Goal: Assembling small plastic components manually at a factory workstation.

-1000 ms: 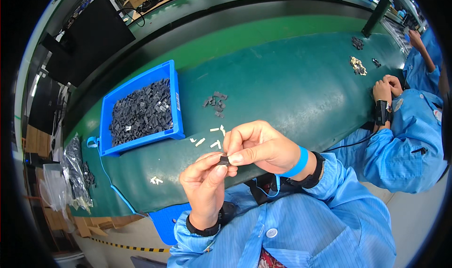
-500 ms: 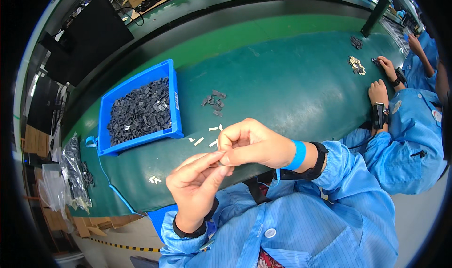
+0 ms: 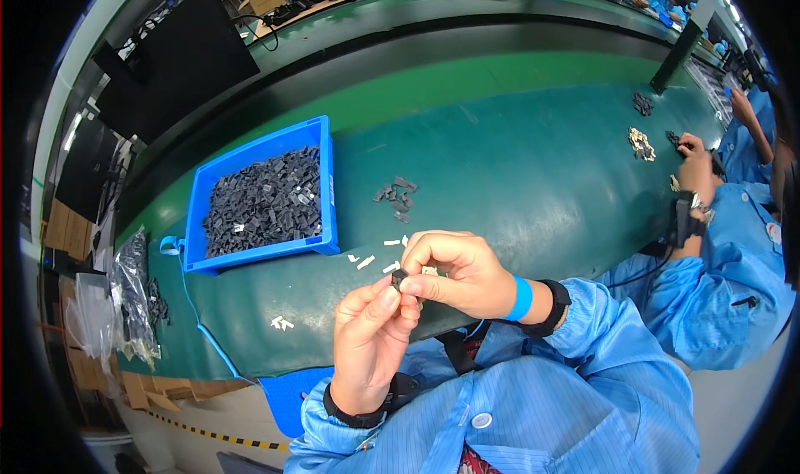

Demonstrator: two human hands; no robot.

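Note:
A small black plastic piece (image 3: 399, 279) is pinched between the fingertips of both hands, above the table's near edge. My left hand (image 3: 367, 332) grips it from the left with thumb and fingers, palm turned up. From the right, my right hand (image 3: 463, 276) closes thumb and forefinger on the same piece. A few small cream-white strips (image 3: 365, 262) lie just beyond the fingers, partly hidden by them. Further off sits a loose group of black plastic pieces (image 3: 395, 197). More white strips (image 3: 282, 323) rest on the table left of my left hand.
A blue bin (image 3: 332, 199) full of black pieces stands at left on the green table (image 3: 517, 174). Beside it are a blue coiled cord (image 3: 196, 307) and a clear plastic bag (image 3: 133, 291). At right, a co-worker's hand (image 3: 696, 170) is near small piles.
My left hand has turned more upright and shifted right; the black piece, hidden before, now shows between the fingertips. The view has shifted slightly. The co-worker's hands have moved.

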